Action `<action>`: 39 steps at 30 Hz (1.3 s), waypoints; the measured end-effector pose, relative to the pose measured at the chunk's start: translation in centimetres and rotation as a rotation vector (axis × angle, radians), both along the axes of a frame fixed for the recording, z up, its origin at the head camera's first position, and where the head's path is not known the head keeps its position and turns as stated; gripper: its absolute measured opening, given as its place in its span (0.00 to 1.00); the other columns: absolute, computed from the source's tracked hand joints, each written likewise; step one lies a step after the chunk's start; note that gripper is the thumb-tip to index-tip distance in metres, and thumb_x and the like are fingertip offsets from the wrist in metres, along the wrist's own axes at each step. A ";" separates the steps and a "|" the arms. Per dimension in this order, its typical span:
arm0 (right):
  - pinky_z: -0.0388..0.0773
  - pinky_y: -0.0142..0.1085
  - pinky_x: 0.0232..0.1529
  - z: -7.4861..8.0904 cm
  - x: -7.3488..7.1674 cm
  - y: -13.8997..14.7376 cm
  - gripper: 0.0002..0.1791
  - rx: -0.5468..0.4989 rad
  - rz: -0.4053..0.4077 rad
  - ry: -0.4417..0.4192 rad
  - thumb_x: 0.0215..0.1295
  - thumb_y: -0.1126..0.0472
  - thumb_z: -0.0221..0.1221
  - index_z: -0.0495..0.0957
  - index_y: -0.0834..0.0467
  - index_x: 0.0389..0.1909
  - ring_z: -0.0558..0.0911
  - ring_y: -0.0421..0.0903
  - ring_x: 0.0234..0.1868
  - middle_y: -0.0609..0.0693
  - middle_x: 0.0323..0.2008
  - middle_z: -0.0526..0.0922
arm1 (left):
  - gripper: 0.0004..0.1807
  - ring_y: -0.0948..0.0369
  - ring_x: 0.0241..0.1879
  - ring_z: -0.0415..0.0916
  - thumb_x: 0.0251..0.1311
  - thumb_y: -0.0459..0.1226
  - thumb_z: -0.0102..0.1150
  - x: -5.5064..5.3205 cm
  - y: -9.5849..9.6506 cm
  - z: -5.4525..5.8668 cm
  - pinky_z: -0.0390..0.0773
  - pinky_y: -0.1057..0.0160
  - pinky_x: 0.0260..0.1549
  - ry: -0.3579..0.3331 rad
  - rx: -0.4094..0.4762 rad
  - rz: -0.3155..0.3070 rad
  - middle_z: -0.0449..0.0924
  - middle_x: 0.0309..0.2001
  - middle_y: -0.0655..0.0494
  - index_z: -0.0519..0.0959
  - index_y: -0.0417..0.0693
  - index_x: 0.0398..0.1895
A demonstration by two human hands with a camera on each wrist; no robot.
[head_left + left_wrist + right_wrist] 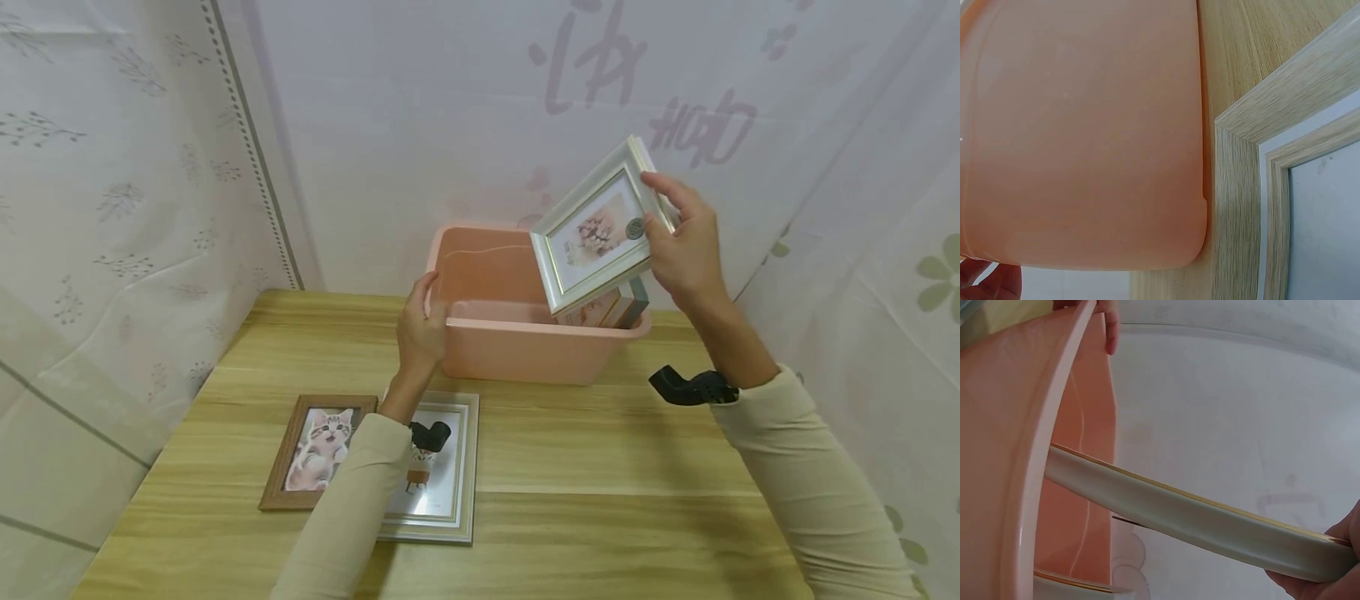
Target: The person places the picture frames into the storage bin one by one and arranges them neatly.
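My right hand (686,246) pinches a white picture frame (555,258) with gold trim and a pink flower print. The frame is tilted over the right part of a pink plastic tub (525,354). In the right wrist view its edge (1197,515) slants from my fingers to behind the tub's rim. My left hand (422,325) grips the tub's left rim; in the left wrist view only some fingertips (997,284) show at the tub's corner. Inside the tub at the right, other frames (618,308) stand partly hidden under the held one.
Left of the tub's front, a brown wooden frame with a kitten picture (281,483) lies on the wooden table (570,517). Beside it lies a larger pale frame (467,467), partly covered by my left forearm. Printed curtains (375,150) hang behind and at both sides.
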State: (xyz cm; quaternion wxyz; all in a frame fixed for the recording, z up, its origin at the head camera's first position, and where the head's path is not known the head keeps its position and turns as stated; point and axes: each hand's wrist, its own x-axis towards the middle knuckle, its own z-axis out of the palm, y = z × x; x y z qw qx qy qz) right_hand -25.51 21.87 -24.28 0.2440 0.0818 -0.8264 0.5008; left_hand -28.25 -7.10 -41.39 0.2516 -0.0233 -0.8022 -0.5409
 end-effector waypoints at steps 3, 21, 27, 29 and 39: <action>0.66 0.36 0.68 -0.5 -0.1 -0.3 0.29 0.067 -0.024 0.018 0.66 0.76 0.49 0.72 0.57 0.67 0.64 0.45 0.70 0.55 0.69 0.68 | 0.27 0.67 0.13 0.50 0.62 0.36 0.44 0.0 0.0 0.0 0.57 0.63 0.13 0.002 0.001 0.002 0.76 0.64 0.51 0.73 0.47 0.66; 0.74 0.36 0.49 -3.7 -1.3 -1.0 0.27 0.223 -0.061 0.032 0.66 0.75 0.48 0.72 0.61 0.66 0.70 0.55 0.62 0.61 0.67 0.68 | 0.27 0.61 0.16 0.52 0.63 0.38 0.43 0.0 0.0 -0.1 0.58 0.61 0.15 0.007 0.005 -0.002 0.76 0.64 0.49 0.73 0.45 0.66; 0.66 0.24 0.31 -4.8 -1.6 -1.2 0.27 0.252 -0.064 0.008 0.66 0.76 0.48 0.72 0.63 0.66 0.70 0.54 0.47 0.63 0.66 0.68 | 0.27 0.58 0.19 0.55 0.63 0.37 0.44 -0.1 0.1 -0.2 0.61 0.59 0.20 0.004 0.007 -0.001 0.76 0.64 0.49 0.73 0.45 0.66; 0.65 0.26 0.30 -5.1 -1.7 -1.3 0.28 0.267 -0.068 0.005 0.65 0.76 0.48 0.72 0.63 0.66 0.70 0.54 0.43 0.64 0.66 0.68 | 0.27 0.58 0.19 0.55 0.63 0.37 0.44 -0.1 0.1 -0.2 0.61 0.59 0.19 0.006 0.004 0.001 0.76 0.64 0.49 0.73 0.45 0.66; 0.73 0.44 0.39 -6.9 -2.3 -1.9 0.26 0.303 -0.051 0.034 0.64 0.78 0.47 0.73 0.68 0.63 0.72 0.57 0.45 0.69 0.64 0.68 | 0.27 0.62 0.16 0.52 0.62 0.37 0.43 0.0 0.0 0.0 0.57 0.61 0.15 0.015 0.010 -0.001 0.77 0.62 0.49 0.73 0.46 0.66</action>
